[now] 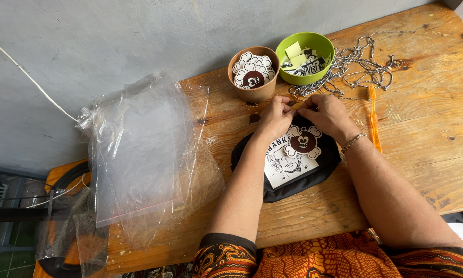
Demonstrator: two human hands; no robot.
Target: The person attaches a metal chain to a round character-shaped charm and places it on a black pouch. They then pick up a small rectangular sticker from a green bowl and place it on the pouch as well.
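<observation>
Near the table's far edge, left hand [274, 116] and right hand [325, 114] pinch one chain [344, 67] end over the black pouch [298, 180]; a slip could drop it.

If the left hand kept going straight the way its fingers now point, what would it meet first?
The left hand points up and slightly right, away from the body. It would probably meet the brown paper cup of stickers first, though depth is unclear.

Single head-worn camera, looking steeply down and forward from above the person's own forearms, close over a wooden tabletop [422, 134], facing a grey wall [113, 41] at the far edge, floor glimpsed at lower left, no second view to share
</observation>
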